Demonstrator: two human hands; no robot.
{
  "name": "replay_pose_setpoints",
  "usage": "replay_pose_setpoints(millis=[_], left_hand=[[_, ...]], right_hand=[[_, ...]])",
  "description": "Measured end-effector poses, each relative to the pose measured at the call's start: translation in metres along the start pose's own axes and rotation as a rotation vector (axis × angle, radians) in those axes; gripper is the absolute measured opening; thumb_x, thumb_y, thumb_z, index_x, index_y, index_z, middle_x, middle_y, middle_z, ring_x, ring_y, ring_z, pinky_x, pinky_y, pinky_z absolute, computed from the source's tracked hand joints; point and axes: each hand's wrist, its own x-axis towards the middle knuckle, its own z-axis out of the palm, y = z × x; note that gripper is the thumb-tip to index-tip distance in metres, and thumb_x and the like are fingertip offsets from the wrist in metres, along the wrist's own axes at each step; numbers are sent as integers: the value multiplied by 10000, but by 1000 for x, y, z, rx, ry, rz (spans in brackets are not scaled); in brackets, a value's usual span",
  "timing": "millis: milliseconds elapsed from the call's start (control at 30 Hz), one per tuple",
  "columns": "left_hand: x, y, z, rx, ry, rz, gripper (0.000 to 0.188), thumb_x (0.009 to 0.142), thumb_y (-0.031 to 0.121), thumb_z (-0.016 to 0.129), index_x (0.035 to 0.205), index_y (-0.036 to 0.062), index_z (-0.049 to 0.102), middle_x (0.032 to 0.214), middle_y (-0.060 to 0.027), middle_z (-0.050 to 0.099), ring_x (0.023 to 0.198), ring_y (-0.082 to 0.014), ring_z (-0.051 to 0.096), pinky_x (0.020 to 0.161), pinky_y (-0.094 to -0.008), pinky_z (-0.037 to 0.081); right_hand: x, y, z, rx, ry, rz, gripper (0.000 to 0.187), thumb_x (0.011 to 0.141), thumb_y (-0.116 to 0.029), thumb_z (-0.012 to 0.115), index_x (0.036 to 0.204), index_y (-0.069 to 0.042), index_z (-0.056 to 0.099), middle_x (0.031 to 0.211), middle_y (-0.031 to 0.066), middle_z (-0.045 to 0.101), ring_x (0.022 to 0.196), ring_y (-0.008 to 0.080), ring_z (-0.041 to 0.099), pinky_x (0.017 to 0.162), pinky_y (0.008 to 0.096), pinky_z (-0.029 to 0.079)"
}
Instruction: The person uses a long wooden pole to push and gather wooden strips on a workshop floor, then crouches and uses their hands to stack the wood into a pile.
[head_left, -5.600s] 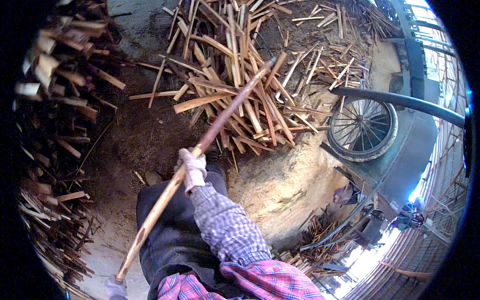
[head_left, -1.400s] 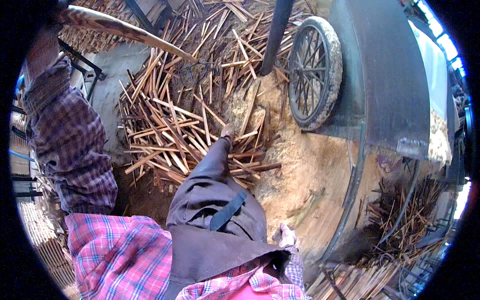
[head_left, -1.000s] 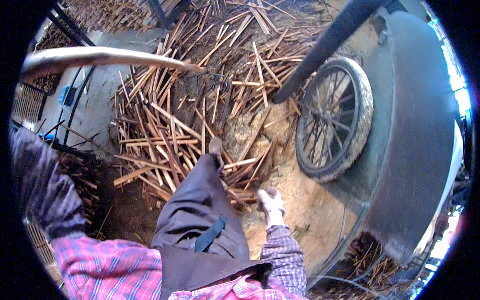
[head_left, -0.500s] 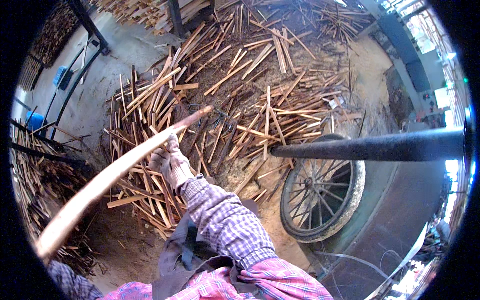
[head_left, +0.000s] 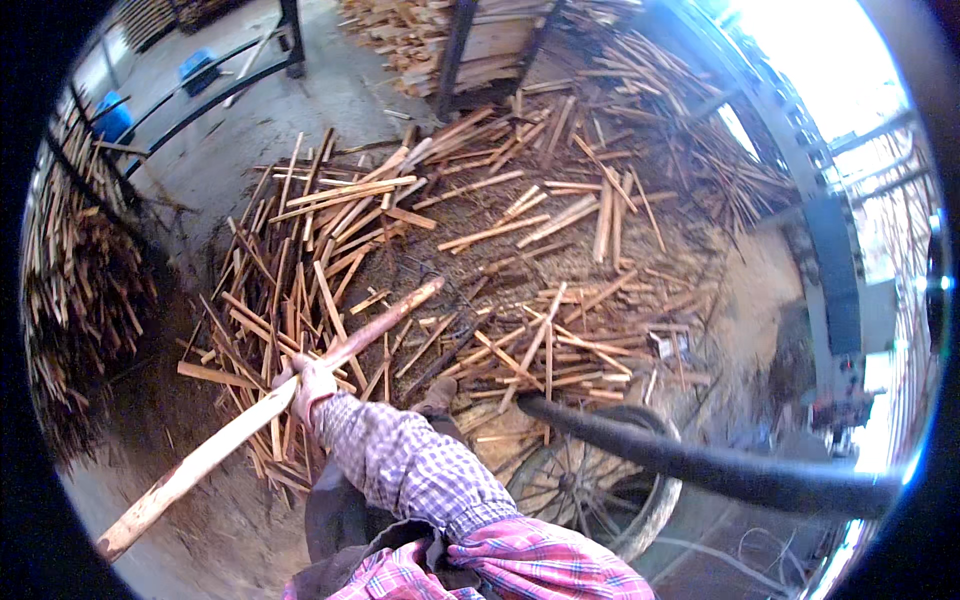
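Observation:
My right hand is wrapped round a long, pale wooden pole, a little above its middle. The pole slants from the lower left up to a reddish-brown tapered end over the scattered wood. My right arm, in a checked sleeve, reaches across to the left. Below the pole and hand lies a loose heap of split wood strips. My left hand is out of view.
A black bar crosses from the right, over a spoked wheel. More strips lie heaped at the centre right. A tall wood stack stands at the left, with blue containers behind. Machinery lines the right.
The view has swung, so the heap and wheel sit lower. My right hand, still gripping the pole, appears lower and further left. My left sleeve has left the picture.

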Motion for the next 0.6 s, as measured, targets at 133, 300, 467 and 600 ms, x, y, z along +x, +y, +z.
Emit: replay_pose_setpoints(millis=[133,300,467,600], left_hand=[[-18,26,6,87,68,68,267,786,193,556,986,17,538,558,25,426,477,-117,424,508,-248,401],[-37,21,40,42,50,50,262,779,187,565,982,25,533,568,41,418,494,-104,420,518,-242,393],[-45,-43,123,-125,-146,-84,258,772,181,573,978,33,527,578,57,411,511,-92,416,527,-237,384],[-74,-131,223,-369,-317,-322,256,766,176,580,975,39,523,586,70,404,525,-82,413,535,-232,377]], right_hand=[[-30,-10,-21,-71,1,102,142,786,-85,551,830,-26,430,615,94,486,482,257,506,483,394,493],[-67,-125,-28,69,15,-35,99,781,-85,566,781,-16,495,630,117,514,523,271,542,546,416,512],[-76,-270,-49,78,137,-335,178,760,-187,590,710,-35,513,597,120,523,527,251,546,530,374,486],[-100,-382,-76,209,209,-560,192,762,-214,607,705,-60,507,572,82,511,492,235,518,499,354,458]])
